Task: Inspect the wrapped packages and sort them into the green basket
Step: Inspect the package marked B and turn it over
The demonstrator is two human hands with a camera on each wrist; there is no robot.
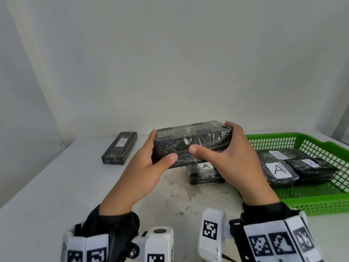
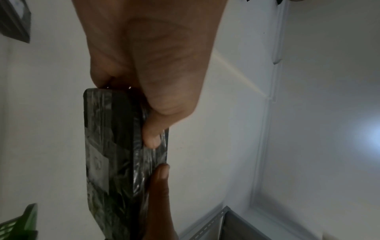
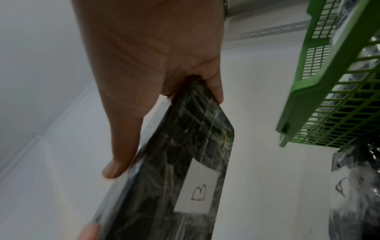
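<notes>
Inspection step in hand: long dark block-shaped package wrapped in clear crinkled film [image 1: 190, 143] held in the air above the middle of the white desk [image 1: 56, 186], gripped at both ends. Left hand [image 1: 151, 165] curled round the left end, thumb on the near face; right hand [image 1: 232, 157] curled round the right end, thumb likewise on the near face. Underside label, seen from the right wrist view, reading "B" [image 3: 198, 191].

Green slotted plastic basket [image 1: 321, 203] at the right edge of the desk, holding three wrapped packages, the labels that can be read marked "A" [image 1: 277, 170]. One more "A" package [image 1: 204, 173] on the desk just beside the basket; another slim dark package [image 1: 120, 148] near the far left corner, label too small to read.

Next, judging by the labels: probably keeping this "B" out of the "A" basket, so a set-down elsewhere on the desk, then a reach for the "A" package beside the basket.
</notes>
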